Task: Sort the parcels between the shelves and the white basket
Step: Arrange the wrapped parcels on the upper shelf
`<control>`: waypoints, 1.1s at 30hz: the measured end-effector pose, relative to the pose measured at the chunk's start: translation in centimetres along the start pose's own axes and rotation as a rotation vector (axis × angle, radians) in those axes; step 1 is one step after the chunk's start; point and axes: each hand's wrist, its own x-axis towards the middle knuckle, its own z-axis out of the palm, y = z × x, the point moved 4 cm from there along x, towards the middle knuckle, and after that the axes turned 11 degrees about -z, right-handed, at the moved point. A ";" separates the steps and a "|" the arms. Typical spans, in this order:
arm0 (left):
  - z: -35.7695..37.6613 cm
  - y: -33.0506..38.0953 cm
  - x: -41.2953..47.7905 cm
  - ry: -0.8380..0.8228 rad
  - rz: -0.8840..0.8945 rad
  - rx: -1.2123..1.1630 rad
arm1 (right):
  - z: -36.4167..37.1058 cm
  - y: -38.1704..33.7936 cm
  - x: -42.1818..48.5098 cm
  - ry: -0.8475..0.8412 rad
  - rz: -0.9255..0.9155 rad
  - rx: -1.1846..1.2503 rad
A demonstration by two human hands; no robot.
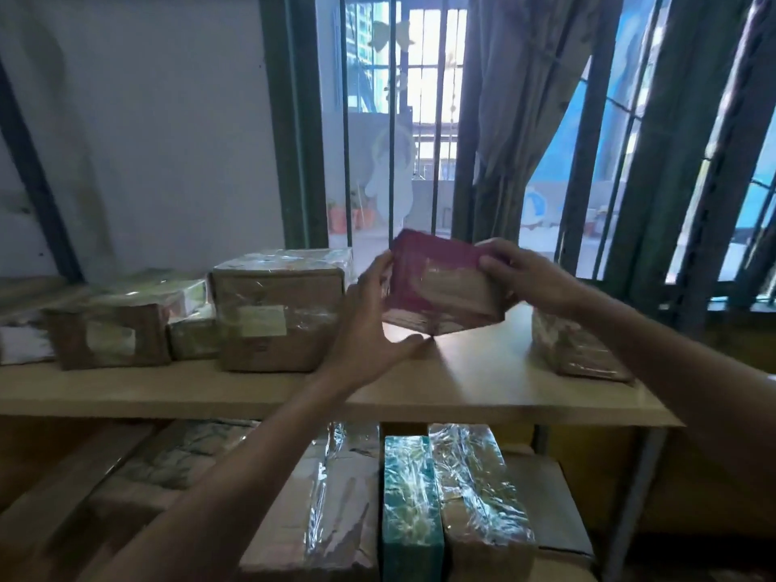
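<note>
I hold one maroon parcel (441, 287) over the top shelf (483, 371), centre-right, left hand (369, 325) and right hand (525, 275) each gripping an end | three brown parcels (277, 312) left, one wrapped parcel (579, 346) right | four on lower shelf (558, 497) | barred window (394, 119) far

Glossy film-wrapped cardboard parcels (277, 312)

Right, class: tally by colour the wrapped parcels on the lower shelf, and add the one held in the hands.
Brown parcels: 2
Teal parcel: 1
Dark grey parcel: 1
Maroon parcel, in the grip of the left hand and right hand: 1
Total: 5
Flat cardboard at the lower right left out: unclear whether it is a parcel.
</note>
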 end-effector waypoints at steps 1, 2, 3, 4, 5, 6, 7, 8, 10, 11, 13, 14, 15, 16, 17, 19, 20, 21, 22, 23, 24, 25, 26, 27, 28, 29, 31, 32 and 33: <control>0.1 0.2 0.5 0.001 -0.004 -0.003 | -1.3 -0.8 0.1 -0.004 0.014 0.045; 0.1 0.3 1.0 0.009 -0.029 -0.007 | -2.6 -1.5 0.1 0.001 0.031 0.071; 0.1 0.3 1.5 0.017 -0.057 -0.017 | -3.9 -2.0 0.2 0.012 0.051 0.084; 0.0 0.3 2.0 0.012 -0.080 -0.038 | -5.0 -2.6 0.2 0.026 0.073 0.093; 0.0 0.3 2.5 -0.013 -0.098 -0.077 | -6.0 -3.2 0.2 0.043 0.093 0.090; 0.1 0.3 2.8 -0.048 -0.112 -0.130 | -6.8 -3.7 0.2 0.061 0.104 0.078; 0.2 0.4 2.9 -0.076 -0.124 -0.178 | -7.3 -4.2 0.1 0.082 0.103 0.073; 0.4 0.6 3.0 -0.086 -0.136 -0.216 | -7.6 -4.5 -0.1 0.118 0.097 0.105; 0.6 0.9 3.2 -0.058 -0.172 -0.265 | -7.6 -4.8 -0.2 0.185 0.092 0.272; 0.7 1.0 3.2 -0.032 -0.191 -0.288 | -7.2 -5.0 -0.3 0.198 0.082 0.343; 0.9 1.1 3.4 0.007 -0.251 -0.325 | -5.6 -5.5 -0.3 0.151 0.008 0.301; 1.0 1.1 3.5 0.010 -0.296 -0.339 | -4.6 -5.7 -0.4 0.124 -0.033 0.232; 1.1 1.1 3.5 0.007 -0.335 -0.345 | -3.9 -5.6 -0.3 0.116 -0.056 0.185; 1.2 1.1 3.4 0.003 -0.357 -0.344 | -3.3 -5.4 -0.2 0.123 -0.060 0.173; 1.3 1.1 3.2 -0.002 -0.366 -0.341 | -2.8 -5.1 -0.1 0.134 -0.058 0.176; 1.3 1.0 2.7 -0.014 -0.377 -0.329 | -2.4 -4.8 -0.1 0.149 -0.063 0.198; 1.3 0.9 2.6 -0.022 -0.383 -0.326 | -2.3 -4.7 -0.1 0.151 -0.068 0.213; 1.1 0.9 2.5 -0.027 -0.388 -0.324 | -2.1 -4.6 -0.1 0.154 -0.076 0.218; 1.0 0.9 2.4 -0.036 -0.388 -0.327 | -1.9 -4.6 -0.2 0.163 -0.081 0.217; 1.0 1.0 2.3 -0.056 -0.386 -0.343 | -1.7 -4.5 -0.2 0.175 -0.084 0.218; 1.2 1.2 2.2 -0.088 -0.389 -0.381 | -1.6 -4.3 -0.2 0.190 -0.079 0.227; 1.3 1.3 2.0 -0.127 -0.401 -0.433 | -1.5 -4.0 -0.2 0.206 -0.065 0.231; 1.4 1.4 1.8 -0.164 -0.417 -0.481 | -1.3 -3.9 -0.3 0.224 -0.044 0.222; 1.3 1.3 1.6 -0.188 -0.418 -0.511 | -1.4 -3.9 -0.6 0.258 -0.021 0.194; 1.0 1.3 1.6 -0.207 -0.399 -0.512 | -1.6 -4.1 -0.9 0.320 -0.006 0.146; 0.5 1.2 1.6 -0.227 -0.370 -0.490 | -2.3 -4.4 -1.3 0.409 -0.016 0.072; -0.7 1.1 1.7 -0.277 -0.300 -0.389 | -4.6 -5.6 -2.0 0.559 -0.125 -0.167; -1.2 1.2 1.7 -0.297 -0.257 -0.322 | -5.6 -6.5 -2.0 0.538 -0.199 -0.307; -1.6 1.4 1.7 -0.307 -0.221 -0.253 | -6.2 -7.5 -1.7 0.435 -0.273 -0.455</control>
